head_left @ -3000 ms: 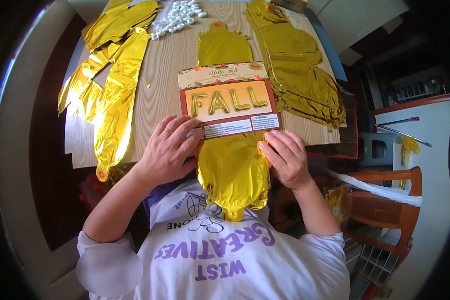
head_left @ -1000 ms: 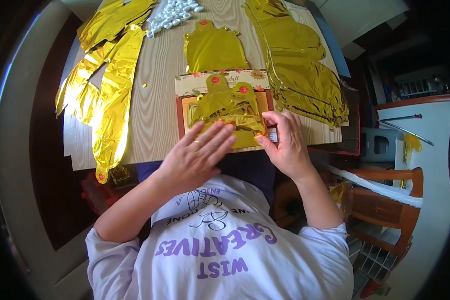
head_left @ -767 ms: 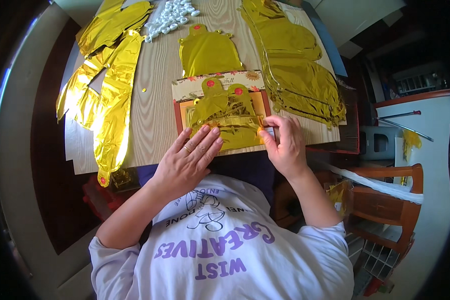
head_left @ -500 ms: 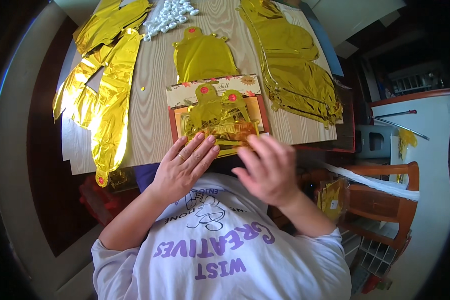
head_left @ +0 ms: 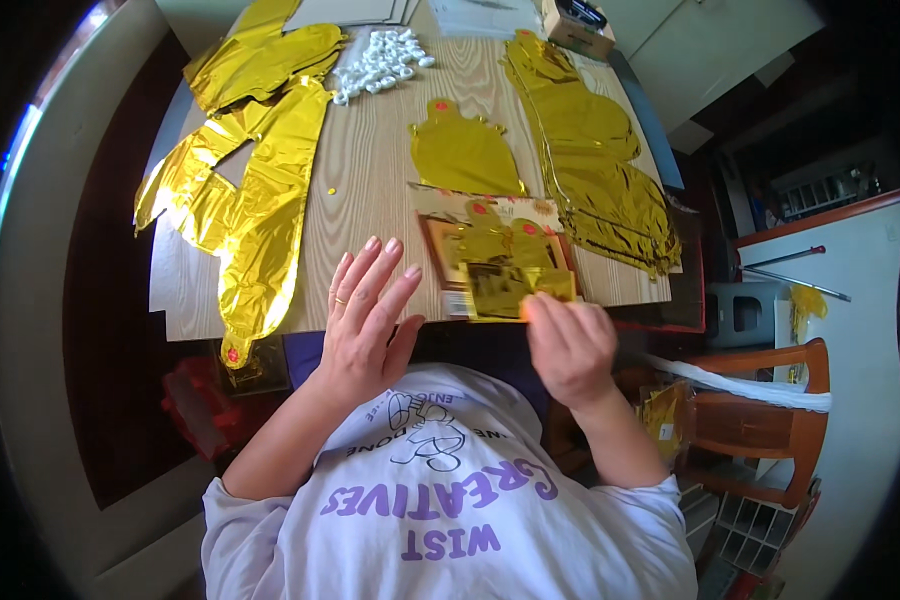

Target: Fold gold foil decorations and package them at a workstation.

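A flat orange-bordered card package [head_left: 432,232] lies on the wooden table [head_left: 370,190] near its front edge. A gold foil balloon [head_left: 500,262] is folded up on top of it. My right hand [head_left: 570,345] pinches the balloon's near folded edge with its fingertips. My left hand [head_left: 365,320] is flat with fingers spread, just left of the package at the table edge, holding nothing.
A single flat gold balloon [head_left: 465,155] lies beyond the package. A stack of gold balloons [head_left: 600,170] runs along the right side, and more gold balloons [head_left: 255,200] lie at the left. A white pile of small pieces [head_left: 380,60] and a cardboard box [head_left: 575,20] sit far back. A wooden chair [head_left: 770,420] stands at the right.
The gold balloon that hung from the package toward my lap has been folded up onto the package. Both hands have drawn back toward my body; my left hand has lifted off the foil.
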The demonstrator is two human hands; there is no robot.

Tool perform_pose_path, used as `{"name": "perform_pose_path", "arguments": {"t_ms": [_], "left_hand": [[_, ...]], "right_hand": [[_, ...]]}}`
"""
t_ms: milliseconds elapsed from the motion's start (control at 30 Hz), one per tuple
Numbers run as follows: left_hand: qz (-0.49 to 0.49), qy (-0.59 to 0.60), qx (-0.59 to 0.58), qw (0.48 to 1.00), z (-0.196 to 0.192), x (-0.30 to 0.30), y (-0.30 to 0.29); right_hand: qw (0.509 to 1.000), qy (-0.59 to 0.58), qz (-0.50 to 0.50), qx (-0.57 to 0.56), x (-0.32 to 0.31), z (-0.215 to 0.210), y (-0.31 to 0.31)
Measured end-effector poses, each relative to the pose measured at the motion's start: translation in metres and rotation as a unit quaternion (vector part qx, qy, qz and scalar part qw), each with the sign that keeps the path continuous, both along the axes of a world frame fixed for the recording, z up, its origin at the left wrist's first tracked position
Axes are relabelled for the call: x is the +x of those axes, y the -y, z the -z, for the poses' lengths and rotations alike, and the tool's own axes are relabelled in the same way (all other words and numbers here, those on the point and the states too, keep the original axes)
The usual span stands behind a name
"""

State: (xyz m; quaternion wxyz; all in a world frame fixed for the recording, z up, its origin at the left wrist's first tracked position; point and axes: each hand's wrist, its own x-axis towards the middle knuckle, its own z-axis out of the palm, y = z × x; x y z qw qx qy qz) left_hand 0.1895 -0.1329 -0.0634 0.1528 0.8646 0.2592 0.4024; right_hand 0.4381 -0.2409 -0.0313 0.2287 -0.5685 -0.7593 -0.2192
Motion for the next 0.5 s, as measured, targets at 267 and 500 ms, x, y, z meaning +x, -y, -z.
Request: {"name": "perform_pose_path", "arguments": {"t_ms": [267,500], "left_hand": [[0.032,0.012,-0.005,0.999,-0.016,0.006,0.0],[0.065,-0.032,0.01,0.997,-0.017,0.012,0.006]], "right_hand": [[0.699,-0.688,0.15,0.122,0.019,-0.004,-0.004],[0.42,-0.895,0.144,0.033,-0.032,0.044,-0.006]]}}
